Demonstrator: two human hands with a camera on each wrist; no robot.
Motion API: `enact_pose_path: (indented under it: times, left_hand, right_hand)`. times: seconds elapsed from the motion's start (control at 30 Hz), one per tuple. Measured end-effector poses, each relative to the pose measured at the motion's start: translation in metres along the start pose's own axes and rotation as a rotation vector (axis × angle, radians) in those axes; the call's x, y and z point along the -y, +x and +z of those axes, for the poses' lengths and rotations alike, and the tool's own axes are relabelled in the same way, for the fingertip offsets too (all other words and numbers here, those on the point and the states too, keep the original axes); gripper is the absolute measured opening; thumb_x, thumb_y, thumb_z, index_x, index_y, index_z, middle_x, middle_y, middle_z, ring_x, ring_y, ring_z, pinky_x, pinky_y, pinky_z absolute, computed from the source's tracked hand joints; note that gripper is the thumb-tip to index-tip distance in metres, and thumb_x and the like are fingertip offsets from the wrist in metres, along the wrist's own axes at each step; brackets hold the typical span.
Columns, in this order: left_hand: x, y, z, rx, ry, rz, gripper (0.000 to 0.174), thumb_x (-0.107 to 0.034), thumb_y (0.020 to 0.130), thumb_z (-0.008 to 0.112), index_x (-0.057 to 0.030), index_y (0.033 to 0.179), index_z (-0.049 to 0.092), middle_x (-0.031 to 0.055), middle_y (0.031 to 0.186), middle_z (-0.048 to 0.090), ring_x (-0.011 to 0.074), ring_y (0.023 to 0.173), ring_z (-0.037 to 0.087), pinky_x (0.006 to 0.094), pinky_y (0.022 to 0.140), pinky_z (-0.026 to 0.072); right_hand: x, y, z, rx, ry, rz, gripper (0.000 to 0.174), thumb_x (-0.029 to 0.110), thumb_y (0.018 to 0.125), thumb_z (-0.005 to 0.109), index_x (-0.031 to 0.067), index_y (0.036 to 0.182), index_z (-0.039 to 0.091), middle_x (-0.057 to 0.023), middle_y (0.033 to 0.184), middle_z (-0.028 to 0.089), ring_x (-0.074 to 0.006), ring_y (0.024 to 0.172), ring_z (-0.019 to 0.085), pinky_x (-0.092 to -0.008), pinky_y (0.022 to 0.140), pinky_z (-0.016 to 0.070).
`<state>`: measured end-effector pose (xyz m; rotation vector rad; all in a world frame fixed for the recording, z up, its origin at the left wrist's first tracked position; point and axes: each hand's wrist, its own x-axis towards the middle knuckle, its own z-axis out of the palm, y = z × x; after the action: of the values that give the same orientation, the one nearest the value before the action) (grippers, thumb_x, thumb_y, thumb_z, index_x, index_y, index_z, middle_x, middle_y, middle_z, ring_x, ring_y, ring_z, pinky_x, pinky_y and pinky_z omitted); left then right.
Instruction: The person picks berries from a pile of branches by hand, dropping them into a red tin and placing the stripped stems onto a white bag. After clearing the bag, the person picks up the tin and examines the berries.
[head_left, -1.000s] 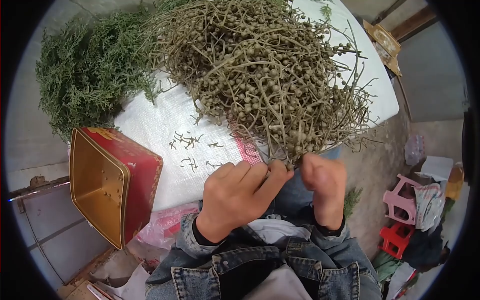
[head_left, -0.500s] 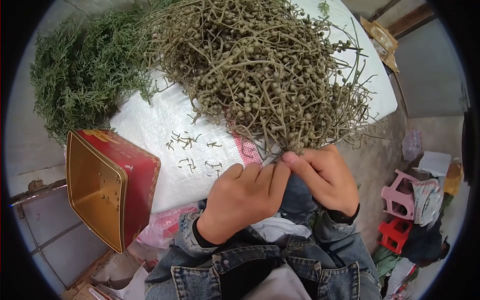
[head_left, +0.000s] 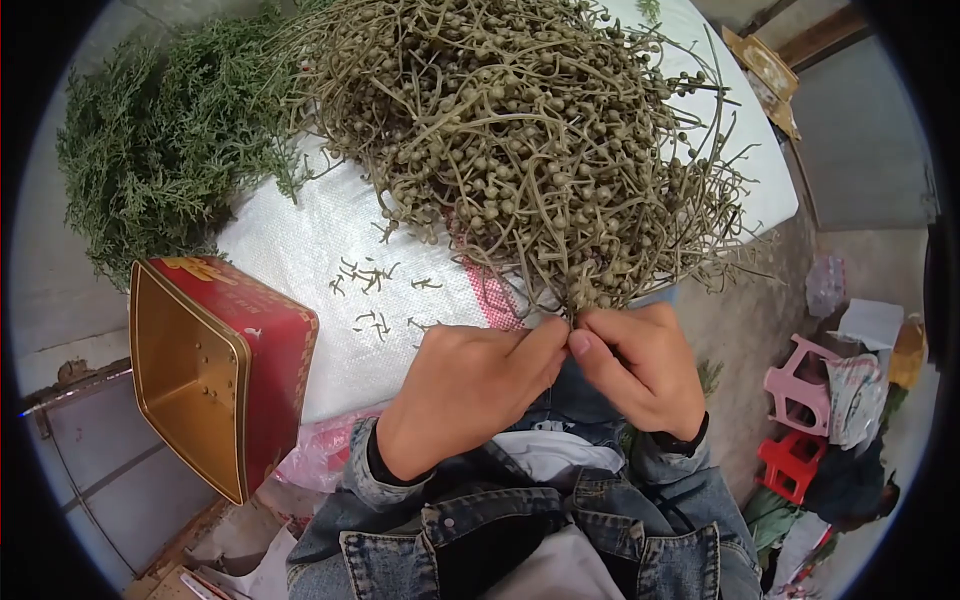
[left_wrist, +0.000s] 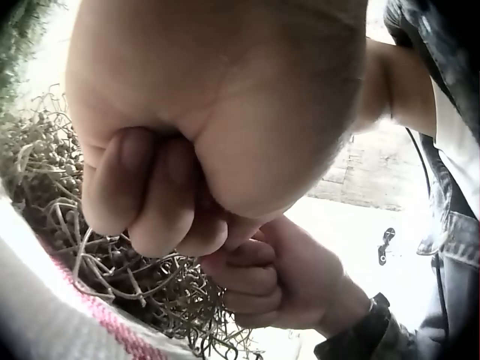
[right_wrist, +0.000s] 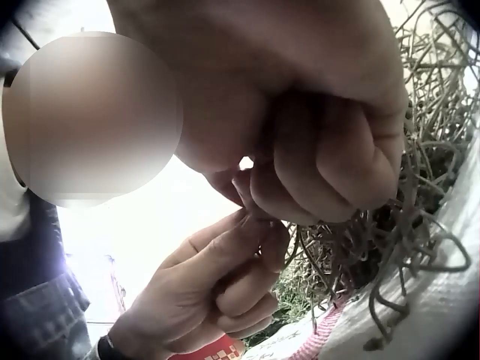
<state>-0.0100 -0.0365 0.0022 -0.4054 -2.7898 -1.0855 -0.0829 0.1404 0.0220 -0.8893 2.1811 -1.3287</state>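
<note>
In the head view a big heap of greenish-brown stems with small round berries (head_left: 500, 150) lies on a white woven sack (head_left: 330, 230). At the heap's near edge both hands meet, fingertips touching. The left hand (head_left: 475, 385) has its fingers curled and pinches at a stem end. The right hand (head_left: 650, 370) pinches the same spot with thumb and forefinger. In the left wrist view the left hand (left_wrist: 217, 112) covers what it holds; the right wrist view shows the right hand (right_wrist: 300, 112) curled above the left hand (right_wrist: 217, 285).
A red tin with a gold inside (head_left: 190, 370) stands tilted at the left, several berries in it. Green sprigs (head_left: 150, 160) lie at the back left. Short stem bits (head_left: 370, 275) are scattered on the sack. Pink (head_left: 800, 385) and red stools (head_left: 795, 465) stand on the right.
The right hand has turned and come in from the right to meet the left hand. The left hand's fingers have moved slightly, its wrist a little to the left.
</note>
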Motion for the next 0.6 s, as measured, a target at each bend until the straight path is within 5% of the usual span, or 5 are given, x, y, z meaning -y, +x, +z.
enact_pose_path:
  times: [0.17,0.27,0.6]
  left_hand:
    - [0.003,0.001,-0.002,0.003,-0.028,0.052,0.014,-0.017,0.084,0.067,-0.0096,0.086,0.056,0.0039,0.056,0.053,0.0236,0.050,0.058,0.0362,0.044,0.0432]
    - [0.005,0.002,-0.002,-0.010,-0.067,0.063,0.014,-0.017,0.084,0.067,-0.0090,0.088,0.057,0.0047,0.056,0.054,0.0242,0.050,0.058,0.0367,0.044,0.0435]
    - [0.009,0.006,-0.001,0.136,-0.470,-0.020,0.012,-0.016,0.088,0.066,-0.0052,0.090,0.060,0.0089,0.062,0.057,0.0261,0.052,0.058,0.0339,0.046,0.0423]
  right_hand:
    - [-0.002,0.005,-0.012,0.112,-0.016,-0.088,0.032,0.019,0.093,0.059,0.0005,0.068,0.051,-0.0125,0.054,0.045,-0.0319,0.047,0.047,-0.0374,0.045,0.0333]
    - [-0.004,0.007,-0.018,0.225,-0.067,-0.078,0.027,0.020,0.093,0.060,0.0018,0.074,0.059,-0.0164,0.058,0.054,-0.0351,0.051,0.054,-0.0401,0.047,0.0384]
    - [-0.018,0.001,-0.010,0.190,0.222,-0.116,0.030,0.019,0.098,0.050,0.0000,0.077,0.060,-0.0133,0.057,0.052,-0.0308,0.049,0.052,-0.0382,0.047,0.0378]
